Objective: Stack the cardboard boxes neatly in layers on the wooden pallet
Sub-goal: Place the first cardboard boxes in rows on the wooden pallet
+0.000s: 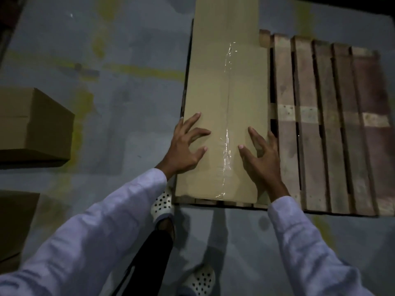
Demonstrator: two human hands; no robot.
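A long brown cardboard box (224, 86) sealed with clear tape lies along the left side of the wooden pallet (324, 129), its far end reaching past the pallet. My left hand (186, 148) rests on the box's top near its left edge, fingers spread. On the right part of the top, my right hand (259, 154) lies with spread fingers that reach over the box's right edge. Neither hand grips anything. The pallet's slats to the right of the box are bare.
Another cardboard box (34, 124) sits on the grey floor at the left, and a second one (15, 223) shows partly at the lower left. My feet in white perforated shoes (162, 202) stand just in front of the pallet's near edge.
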